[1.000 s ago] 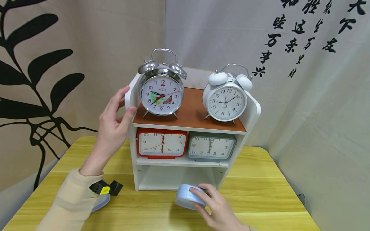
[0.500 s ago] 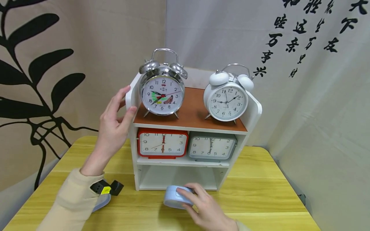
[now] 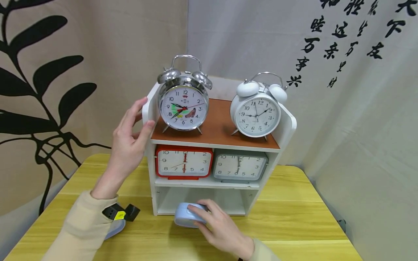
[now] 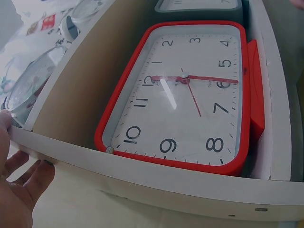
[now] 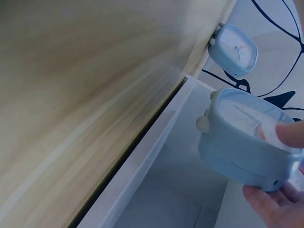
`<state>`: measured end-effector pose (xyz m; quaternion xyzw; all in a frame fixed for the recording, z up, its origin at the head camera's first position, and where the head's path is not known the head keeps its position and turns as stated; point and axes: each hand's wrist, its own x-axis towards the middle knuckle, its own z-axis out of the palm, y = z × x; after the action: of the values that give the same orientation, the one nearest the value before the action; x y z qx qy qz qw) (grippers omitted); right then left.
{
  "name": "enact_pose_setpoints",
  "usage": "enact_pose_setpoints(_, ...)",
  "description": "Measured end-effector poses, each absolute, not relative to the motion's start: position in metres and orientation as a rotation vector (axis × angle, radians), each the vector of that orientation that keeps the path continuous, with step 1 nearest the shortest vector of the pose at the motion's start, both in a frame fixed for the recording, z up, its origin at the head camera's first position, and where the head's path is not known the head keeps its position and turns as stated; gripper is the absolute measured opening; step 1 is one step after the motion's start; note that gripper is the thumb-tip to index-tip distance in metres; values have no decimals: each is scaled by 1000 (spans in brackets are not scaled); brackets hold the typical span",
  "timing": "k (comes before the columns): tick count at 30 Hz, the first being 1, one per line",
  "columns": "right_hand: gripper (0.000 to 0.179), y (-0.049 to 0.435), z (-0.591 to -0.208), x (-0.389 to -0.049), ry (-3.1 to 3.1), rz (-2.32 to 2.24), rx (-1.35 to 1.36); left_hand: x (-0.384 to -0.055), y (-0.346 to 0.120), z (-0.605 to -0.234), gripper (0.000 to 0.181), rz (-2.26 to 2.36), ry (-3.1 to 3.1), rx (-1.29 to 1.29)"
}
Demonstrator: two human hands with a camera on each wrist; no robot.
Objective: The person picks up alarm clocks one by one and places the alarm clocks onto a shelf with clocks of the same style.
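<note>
My right hand (image 3: pixel 222 226) holds a small light blue alarm clock (image 3: pixel 187 214) between thumb and fingers, in front of the bottom compartment of a white shelf (image 3: pixel 204 183). In the right wrist view, the clock's face (image 5: pixel 240 118) and its little round feet show. My left hand (image 3: pixel 128 139) grips the shelf's left side panel near the top, thumb at the front edge and fingers round the outer side. The left wrist view shows that panel (image 4: pixel 118 164) beside a red rectangular clock (image 4: pixel 178 97) on the middle level.
Upright on the brown top stand a silver twin-bell alarm clock (image 3: pixel 183 105) and a white one (image 3: pixel 256 114). A grey clock (image 3: pixel 241 166) sits right of the red one. Another light blue clock (image 5: pixel 232 50) stands on the wooden table (image 3: pixel 294 214), mostly hidden by the left sleeve in the head view.
My right hand has carried the light blue clock leftward and slightly nearer the shelf, tilting it a little. The left hand keeps its place on the side panel.
</note>
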<state>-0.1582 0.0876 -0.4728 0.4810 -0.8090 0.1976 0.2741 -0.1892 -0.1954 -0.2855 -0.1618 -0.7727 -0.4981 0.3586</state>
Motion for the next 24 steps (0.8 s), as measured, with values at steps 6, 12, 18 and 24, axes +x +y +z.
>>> enact_pose_setpoints(6,56,78,-475,-167,-2239,519,1298,-189,-195,-285,55,-1283,-1993,-417)
enact_pose_setpoints(12,58,70,-478,-175,-2233,521,1323,-189,-195,-285,56,-1279,-1994,-432)
enact_pose_setpoints(18,57,63,-479,-184,-2189,502,1329,-190,-195,-285,56,-1284,-1988,-439)
enact_pose_setpoints(24,56,56,-477,-188,-2222,491,1331,-189,-196,-286,56,-1287,-1986,-431)
